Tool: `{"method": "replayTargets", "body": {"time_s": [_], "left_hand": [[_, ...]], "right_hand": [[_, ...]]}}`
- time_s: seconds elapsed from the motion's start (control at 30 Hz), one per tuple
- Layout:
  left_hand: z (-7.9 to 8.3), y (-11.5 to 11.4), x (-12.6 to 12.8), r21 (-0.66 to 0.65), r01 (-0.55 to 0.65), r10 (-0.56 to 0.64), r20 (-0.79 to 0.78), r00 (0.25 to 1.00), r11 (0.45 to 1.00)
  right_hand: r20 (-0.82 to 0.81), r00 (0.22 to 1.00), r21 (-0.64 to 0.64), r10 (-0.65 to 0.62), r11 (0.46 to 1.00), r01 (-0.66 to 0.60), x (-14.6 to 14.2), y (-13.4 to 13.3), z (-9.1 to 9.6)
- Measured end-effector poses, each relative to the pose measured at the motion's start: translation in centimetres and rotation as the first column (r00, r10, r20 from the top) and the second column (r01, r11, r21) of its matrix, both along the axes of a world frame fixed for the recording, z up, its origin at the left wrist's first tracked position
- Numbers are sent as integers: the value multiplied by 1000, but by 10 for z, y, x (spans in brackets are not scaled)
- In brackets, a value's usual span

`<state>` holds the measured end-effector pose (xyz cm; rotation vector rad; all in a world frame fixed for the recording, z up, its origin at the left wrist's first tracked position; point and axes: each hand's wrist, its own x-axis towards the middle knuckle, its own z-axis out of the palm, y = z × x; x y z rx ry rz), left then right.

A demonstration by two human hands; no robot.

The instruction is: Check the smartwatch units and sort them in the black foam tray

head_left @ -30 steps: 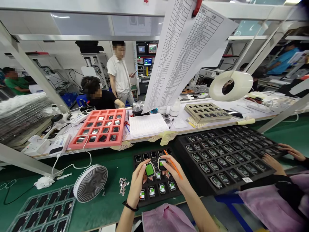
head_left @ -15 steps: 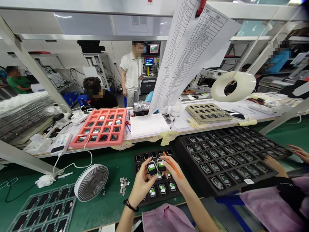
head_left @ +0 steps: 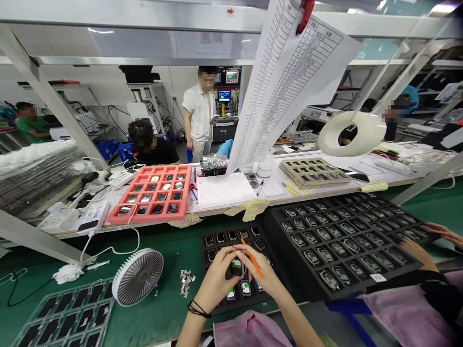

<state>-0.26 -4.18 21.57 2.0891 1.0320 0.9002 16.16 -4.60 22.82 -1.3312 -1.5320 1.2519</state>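
Note:
Both my hands meet over a small black tray [head_left: 217,238] of watch bodies on the green mat. My left hand [head_left: 217,279] is curled around a dark watch body [head_left: 237,266] with a green-lit screen. My right hand [head_left: 262,274] pinches the same watch body from the right and also holds an orange stick [head_left: 252,259] that slants up to the left. Other watch bodies with lit screens [head_left: 246,287] sit in the tray's near row, partly hidden by my fingers.
A large black tray [head_left: 347,236] of watch bodies lies to the right, with a co-worker's hands [head_left: 415,248] on its right side. A small white fan [head_left: 137,276] and paper scraps [head_left: 186,280] lie left. A red tray [head_left: 154,193] sits on the white shelf behind.
My hands have come lower and closer together over the small tray. Two watch bodies showed between them before; now one shows. The person standing at the back has walked to the right.

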Motion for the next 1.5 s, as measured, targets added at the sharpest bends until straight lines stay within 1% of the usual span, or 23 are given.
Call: {"method": "replayTargets", "body": {"time_s": [0.07,0.17,0.2,0.27,0.37,0.43,0.5,0.6,0.77,0.9,1.07,1.2,1.33,1.4,1.5], "left_hand": [[-5,1,0,40,21,-20,-26,999,999],[-6,1,0,82,-4,9,-61,998,997],[-5,1,0,98,-26,32,-63,997,995],[-1,0,-2,136,-74,80,-41,996,988],[6,-1,-4,190,-121,119,22,993,974],[11,-2,-4,210,-124,114,59,992,970],[14,-4,-5,221,-122,103,94,990,968],[17,-6,-6,227,-118,88,140,986,967],[18,-9,-10,200,-90,54,175,983,976],[17,-10,-13,175,-70,36,188,982,982],[19,-11,-14,141,-63,41,153,987,988],[20,-11,-13,115,-66,50,138,989,991],[19,-11,-10,130,-74,53,155,986,989],[19,-10,-8,146,-84,60,163,985,986],[19,-10,-5,162,-100,73,164,984,982]], "right_hand": [[20,1000,1,18,1000,-18,-2,-1,-1],[13,1000,0,19,1000,-19,-3,0,-3],[-23,999,-15,22,1000,-23,-3,1,-3],[-156,987,-60,37,997,-47,-2,2,-2],[-406,913,-164,40,980,-116,0,2,2],[-537,842,-236,48,950,-205,-1,2,3],[-628,775,-267,74,915,-303,-2,2,2],[-699,706,-245,116,889,-388,-3,2,0],[-734,664,-228,147,866,-444,-4,1,-3],[-726,677,-244,115,878,-411,-7,0,-2],[-696,714,-255,74,904,-343,-9,0,-1],[-674,735,-267,71,905,-332,-8,-2,3],[-674,734,-239,79,918,-318,-8,-6,10],[-665,745,-234,59,930,-282,-9,-7,11],[-632,775,-262,-12,944,-200,-9,-8,10]]}}
